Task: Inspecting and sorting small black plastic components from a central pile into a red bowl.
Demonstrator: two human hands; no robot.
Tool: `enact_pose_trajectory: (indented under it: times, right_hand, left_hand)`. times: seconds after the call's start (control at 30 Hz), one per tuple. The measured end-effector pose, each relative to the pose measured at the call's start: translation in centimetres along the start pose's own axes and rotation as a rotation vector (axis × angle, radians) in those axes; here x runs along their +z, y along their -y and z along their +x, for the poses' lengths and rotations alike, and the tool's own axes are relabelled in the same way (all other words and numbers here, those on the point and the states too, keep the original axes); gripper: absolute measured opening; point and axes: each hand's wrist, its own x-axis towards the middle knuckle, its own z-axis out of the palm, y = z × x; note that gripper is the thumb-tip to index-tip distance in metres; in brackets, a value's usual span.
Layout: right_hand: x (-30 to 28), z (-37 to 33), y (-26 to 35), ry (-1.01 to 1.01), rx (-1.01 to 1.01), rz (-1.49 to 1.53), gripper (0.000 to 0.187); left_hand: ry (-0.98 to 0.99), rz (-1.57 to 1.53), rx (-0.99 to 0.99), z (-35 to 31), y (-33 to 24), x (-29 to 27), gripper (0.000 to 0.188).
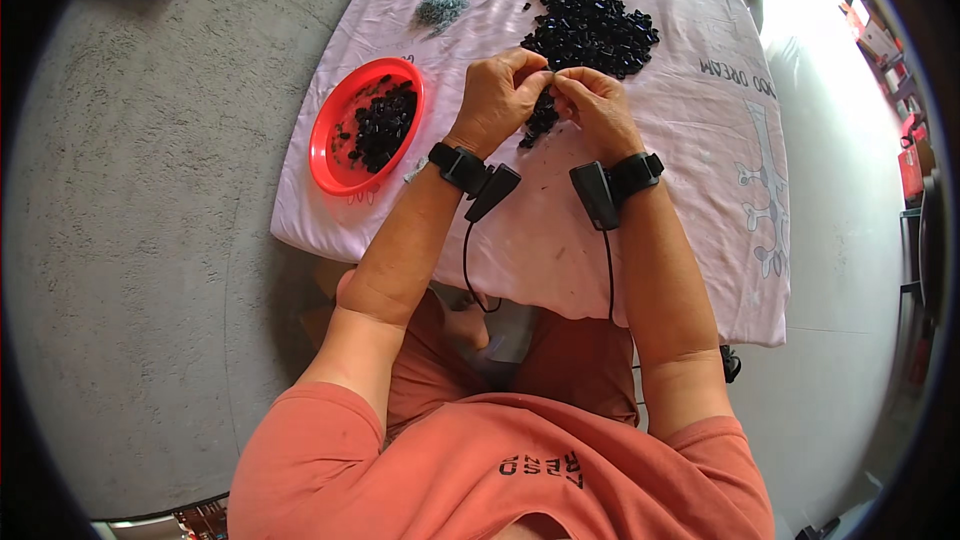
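1. Head view: the left hand (497,100) and the right hand (598,108) meet over the middle of a table draped in a pale pink cloth (560,240), with their fingertips pressed together.
2. The fingers of both hands are curled in tight and pinch a small black piece (549,79) between them. The piece is mostly hidden by the fingertips, so its shape is hard to make out.
3. Just under the hands, a few more small black parts (538,125) lie on the cloth.
4. Beyond the hands, on the far side of the table, sits a large heap of black parts (592,28), near the fingertips but not touching them.
5. To the left, a red round dish (340,135) rests near the table's left edge and holds a smaller lot of the same black pieces.
6. At the far left of the cloth lies a little grey pile of metal bits (441,7), well apart from the hands.
7. Each wrist carries a black strap with a small black device (594,194) and a cable hanging toward the person's lap.
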Motion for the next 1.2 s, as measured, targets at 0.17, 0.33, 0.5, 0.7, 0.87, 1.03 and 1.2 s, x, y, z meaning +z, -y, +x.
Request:
enact_pose_trajectory:
  times: [0.17, 0.33, 0.5, 0.7, 0.87, 1.03, 1.2]
  right_hand:
    - [0.5, -0.2, 0.1, -0.014, 0.005, -0.029, 0.014]
    - [0.4, -0.1, -0.1, -0.009, 0.004, 0.013, 0.016]
    - [0.8, -0.2, -0.2, 0.005, -0.023, 0.061, 0.019]
    - [0.8, -0.2, -0.4, 0.037, -0.031, 0.025, 0.021]
    - [0.6, 0.0, -0.5, 0.054, -0.086, -0.018, 0.023]
    - [1.3, -0.9, 0.6, 0.005, -0.068, -0.038, 0.028]
    - [0.9, -0.7, 0.5, -0.008, -0.05, -0.078, 0.03]
  left_hand:
    - [-0.008, -0.229, -0.118, 0.0, 0.9, 0.1, 0.011]
    - [-0.073, -0.371, -0.152, -0.3, 1.5, 0.7, 0.006]
    - [-0.058, -0.348, -0.187, -0.8, 1.1, 0.5, 0.008]
    - [-0.04, -0.408, -0.199, -0.8, 1.2, 0.2, 0.006]
    - [0.018, -0.408, -0.185, -0.6, 1.3, -0.3, 0.007]
    - [0.078, -0.311, -0.137, -0.5, 1.3, -0.8, 0.011]
    - [0.112, -0.046, 0.048, -0.4, 0.3, -1.2, 0.023]
